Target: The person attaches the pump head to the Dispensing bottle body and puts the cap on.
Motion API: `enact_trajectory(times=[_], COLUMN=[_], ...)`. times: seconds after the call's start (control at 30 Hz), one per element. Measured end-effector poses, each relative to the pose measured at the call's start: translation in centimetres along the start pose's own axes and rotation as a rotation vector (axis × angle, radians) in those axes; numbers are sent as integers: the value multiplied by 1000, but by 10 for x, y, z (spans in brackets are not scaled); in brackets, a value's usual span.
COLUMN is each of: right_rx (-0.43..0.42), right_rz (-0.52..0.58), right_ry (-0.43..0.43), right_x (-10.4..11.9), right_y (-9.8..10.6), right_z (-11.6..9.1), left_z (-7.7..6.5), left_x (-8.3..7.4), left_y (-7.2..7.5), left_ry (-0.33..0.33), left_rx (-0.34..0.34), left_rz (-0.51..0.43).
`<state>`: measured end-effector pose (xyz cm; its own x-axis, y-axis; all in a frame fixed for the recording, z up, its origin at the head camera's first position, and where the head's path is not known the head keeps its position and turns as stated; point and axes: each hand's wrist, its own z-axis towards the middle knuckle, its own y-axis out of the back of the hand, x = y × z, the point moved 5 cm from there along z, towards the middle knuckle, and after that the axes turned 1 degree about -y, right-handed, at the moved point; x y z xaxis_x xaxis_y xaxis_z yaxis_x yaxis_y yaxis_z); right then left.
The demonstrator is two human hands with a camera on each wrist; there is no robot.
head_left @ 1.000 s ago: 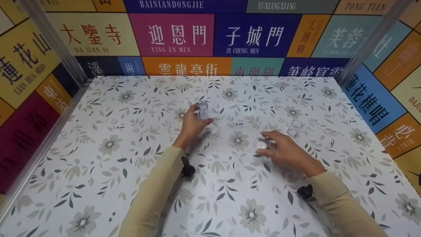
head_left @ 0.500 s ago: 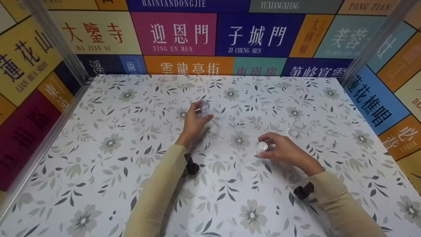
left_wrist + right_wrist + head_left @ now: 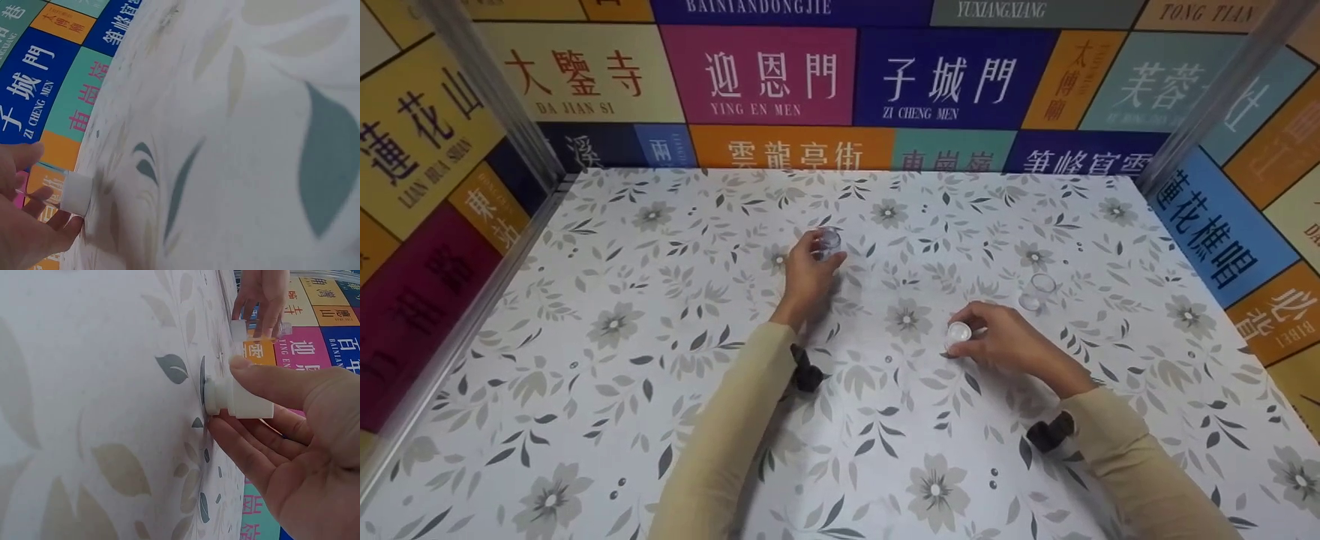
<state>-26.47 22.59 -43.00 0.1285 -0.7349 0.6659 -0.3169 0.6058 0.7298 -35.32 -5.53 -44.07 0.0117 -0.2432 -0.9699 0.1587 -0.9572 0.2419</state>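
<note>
My left hand (image 3: 808, 276) holds a small clear container (image 3: 830, 238) at the table's middle, thumb on one side and fingers on the other. In the left wrist view its white end (image 3: 77, 193) faces the tabletop. Nearer me and to the right, my right hand (image 3: 1006, 341) grips a small white bottle-shaped piece (image 3: 959, 334). The right wrist view shows this white piece (image 3: 253, 402) with its narrow end down at the table, thumb and fingers around its wider part. A clear, round-rimmed cup (image 3: 1039, 292) stands just beyond my right hand.
A white tablecloth (image 3: 660, 420) with grey flowers and leaves covers the table. Colourful panels (image 3: 757, 75) with large characters rise behind it and along both sides. Clear upright corner strips (image 3: 502, 97) stand at the back.
The fingers of both hands have drawn in closer around their pieces. My left hand has shifted slightly to the right. The view has drifted a little; the clear cup stays put.
</note>
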Motion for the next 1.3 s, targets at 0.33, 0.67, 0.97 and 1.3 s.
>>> enact_trajectory(times=[0.33, 0.67, 0.97, 1.3], right_rx=[4, -32, -103, -203], right_rz=[10, 14, 54, 86], right_ry=[-23, 43, 74, 86], right_x=[6, 14, 25, 42], right_y=[0, 2, 1, 5], right_z=[4, 9, 13, 21], left_z=[0, -3, -1, 0], left_x=[-1, -2, 6, 7], left_y=[0, 1, -1, 1], left_ry=[-44, -65, -28, -33], left_rx=[18, 56, 26, 17], left_rz=[52, 26, -35, -18])
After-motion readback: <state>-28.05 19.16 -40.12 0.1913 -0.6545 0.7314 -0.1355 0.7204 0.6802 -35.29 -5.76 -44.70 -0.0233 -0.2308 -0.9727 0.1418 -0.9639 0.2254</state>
